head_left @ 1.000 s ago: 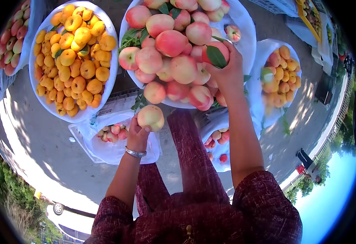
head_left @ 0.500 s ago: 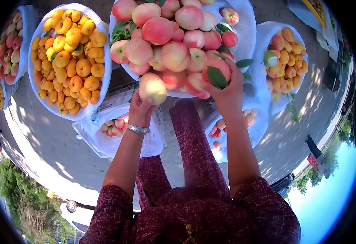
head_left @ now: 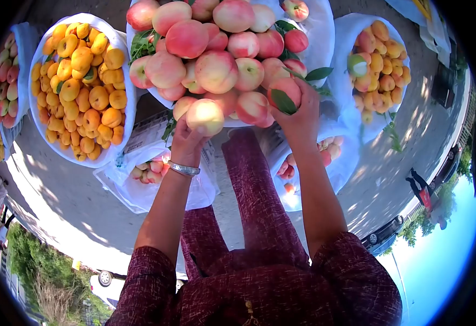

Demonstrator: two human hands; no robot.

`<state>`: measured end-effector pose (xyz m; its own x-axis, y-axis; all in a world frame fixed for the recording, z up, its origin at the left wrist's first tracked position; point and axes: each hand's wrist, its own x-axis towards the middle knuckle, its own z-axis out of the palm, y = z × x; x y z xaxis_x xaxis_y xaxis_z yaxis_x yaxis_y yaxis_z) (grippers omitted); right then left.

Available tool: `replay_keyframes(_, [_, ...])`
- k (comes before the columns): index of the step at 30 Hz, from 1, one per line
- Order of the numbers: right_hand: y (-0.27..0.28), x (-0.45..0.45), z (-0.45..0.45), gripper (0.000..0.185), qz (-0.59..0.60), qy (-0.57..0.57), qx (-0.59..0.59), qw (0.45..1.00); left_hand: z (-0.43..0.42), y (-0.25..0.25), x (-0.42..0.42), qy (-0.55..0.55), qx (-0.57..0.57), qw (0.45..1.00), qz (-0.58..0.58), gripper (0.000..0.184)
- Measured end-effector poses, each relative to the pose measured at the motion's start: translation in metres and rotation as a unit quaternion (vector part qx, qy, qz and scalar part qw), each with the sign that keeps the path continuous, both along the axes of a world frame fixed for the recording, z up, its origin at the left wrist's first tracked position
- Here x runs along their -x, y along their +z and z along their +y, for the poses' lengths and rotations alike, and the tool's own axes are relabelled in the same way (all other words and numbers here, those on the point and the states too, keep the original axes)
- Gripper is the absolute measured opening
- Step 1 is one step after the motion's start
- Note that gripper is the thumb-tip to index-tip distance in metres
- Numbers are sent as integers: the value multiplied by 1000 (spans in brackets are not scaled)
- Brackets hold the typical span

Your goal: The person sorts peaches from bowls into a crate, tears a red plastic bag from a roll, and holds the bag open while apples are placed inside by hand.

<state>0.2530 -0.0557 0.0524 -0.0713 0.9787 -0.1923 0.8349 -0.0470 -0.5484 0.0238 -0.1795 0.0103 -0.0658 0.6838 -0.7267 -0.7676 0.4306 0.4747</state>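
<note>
My left hand (head_left: 186, 145), with a silver bracelet on its wrist, is closed round a pale yellow-pink peach (head_left: 205, 117) at the near edge of the heap. A redder peach (head_left: 288, 88) sits in my right hand (head_left: 303, 120), whose fingers wrap its right side. A green leaf (head_left: 284, 101) lies across that peach. Both hands are at the front of a large heap of red and cream peaches (head_left: 216, 72). White lining (head_left: 319, 41) shows around the heap, with more leaves among the fruit.
Left stands a white-lined basket (head_left: 131, 89) of flat yellow peaches, and right another lined basket (head_left: 340, 76) of orange-yellow fruit. Closer to my legs are two white-lined containers of smaller peaches (head_left: 152, 171). A person (head_left: 423, 190) and parked cars (head_left: 382, 233) appear far right.
The heap and baskets have shifted slightly left in view. Both hands keep their peaches; the right one sits a little further left. The far person's pose looks different.
</note>
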Motion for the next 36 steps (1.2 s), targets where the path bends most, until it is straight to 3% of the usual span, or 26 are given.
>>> replay_keyframes(9, [-8, -12, 2, 85, -24, 16, 70, 997, 7, -3, -5, -13, 4, 1000, 12, 63])
replay_keyframes(18, [-26, -31, -5, 88, 2, 73, 38, 997, 16, 0, -9, -22, 0, 1000, 0, 64])
replay_keyframes(36, [-21, -41, 0, 93, 76, 66, 56, 993, 8, 2, -8, -37, 12, 999, -4, 71])
